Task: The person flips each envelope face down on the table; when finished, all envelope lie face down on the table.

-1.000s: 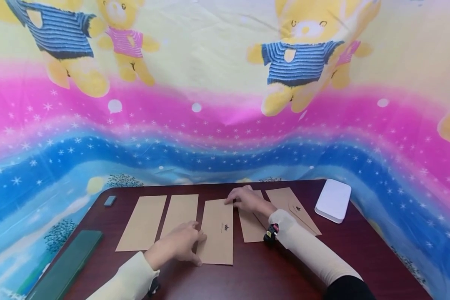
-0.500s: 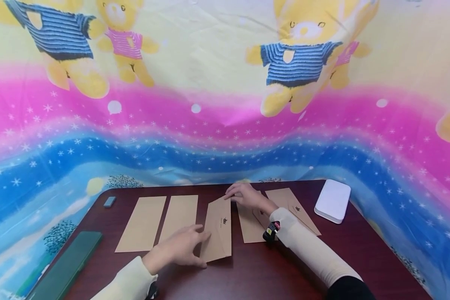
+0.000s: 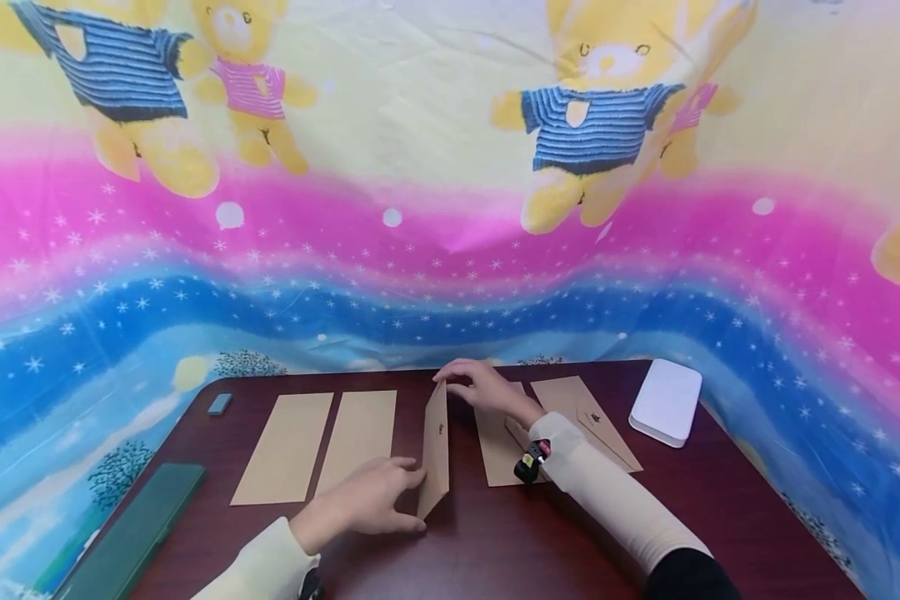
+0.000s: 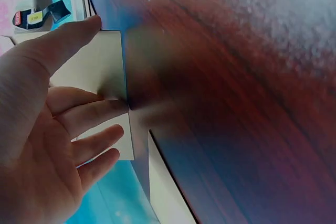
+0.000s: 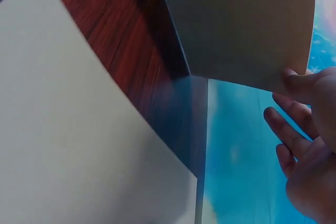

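A brown kraft envelope [image 3: 436, 454] with a small dark print stands tilted up on its long left edge in the middle of the table. At its far top corner, my right hand [image 3: 487, 392] pinches it between thumb and fingers. The right wrist view shows the thumb on the near face of the envelope [image 5: 241, 24], the other fingers beyond its edge. My left hand [image 3: 371, 496] is at the near end of the lower edge, thumb and fingers spread apart. In the left wrist view, its fingers lie loosely extended around the end of the envelope [image 4: 100, 61], without curling round it.
Two plain envelopes [image 3: 285, 446] lie flat on the left. Two more envelopes [image 3: 592, 421] lie to the right, partly under the right arm. A white rounded box [image 3: 667, 400], a long green case [image 3: 135, 533] and a small blue-grey block [image 3: 220, 403] sit near the table edges.
The middle envelope lay flat; its right side has been lifted and swung left until it stands nearly upright. The right hand moved left and slightly up with it. The left hand shifted slightly right.
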Motion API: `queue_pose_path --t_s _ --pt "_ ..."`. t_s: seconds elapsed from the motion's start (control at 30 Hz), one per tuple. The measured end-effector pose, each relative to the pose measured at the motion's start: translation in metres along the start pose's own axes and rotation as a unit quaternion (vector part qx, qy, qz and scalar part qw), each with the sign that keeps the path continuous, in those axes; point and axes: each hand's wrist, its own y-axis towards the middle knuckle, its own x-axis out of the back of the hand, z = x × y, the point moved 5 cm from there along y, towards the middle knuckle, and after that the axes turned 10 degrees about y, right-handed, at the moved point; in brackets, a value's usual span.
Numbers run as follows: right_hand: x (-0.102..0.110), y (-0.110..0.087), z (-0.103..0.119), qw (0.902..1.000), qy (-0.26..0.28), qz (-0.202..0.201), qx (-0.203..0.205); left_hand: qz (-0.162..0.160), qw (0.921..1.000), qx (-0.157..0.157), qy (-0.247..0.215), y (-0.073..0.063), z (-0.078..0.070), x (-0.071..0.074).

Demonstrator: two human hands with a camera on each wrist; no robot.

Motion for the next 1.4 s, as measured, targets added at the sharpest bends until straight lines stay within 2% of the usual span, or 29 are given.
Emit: queue_pose_path --t_s 0.17,0.4,0.53,0.67,0.8,0.9,1.07,1.13,1.27,1.4 --pt "-0.006 0.005 0.001 0.9998 0.008 -0.016 0.0 -0.004 0.9999 -0.001 0.011 0.001 -0.002 -0.001" --pt "-0.012 0.01 0.003 0.9996 0.01 -0.025 -0.003 -0.039 0.9986 -0.016 0.033 0.002 -0.005 0.0" --pt "-0.013 0.012 0.005 0.9995 0.001 -0.031 -0.001 -0.046 0.9983 -0.016 0.032 0.004 -0.005 -0.001" --pt "-0.014 0.014 0.009 0.9995 0.0 -0.03 0.012 -0.054 0.9976 -0.017 0.04 0.006 -0.006 -0.001" --pt "-0.015 0.015 0.012 0.9996 0.007 -0.024 0.014 -0.075 0.9957 -0.024 0.048 0.005 -0.009 0.001" --pt "-0.015 0.014 0.012 0.9997 0.007 -0.019 0.009 -0.09 0.9951 -0.004 0.042 0.002 -0.008 0.005" --pt "-0.014 0.014 0.011 0.9996 -0.004 -0.024 0.014 -0.102 0.9923 0.07 -0.005 -0.005 -0.005 0.016" --pt "-0.013 0.014 0.01 0.9994 -0.009 -0.026 0.019 -0.116 0.9901 0.078 -0.018 -0.007 -0.007 0.02" --pt "-0.013 0.015 0.01 0.999 -0.02 -0.024 0.032 -0.16 0.9859 0.047 -0.015 -0.009 -0.012 0.027" --pt "-0.014 0.016 0.012 0.9991 -0.025 -0.017 0.031 -0.21 0.9777 0.009 -0.008 -0.011 -0.016 0.034"
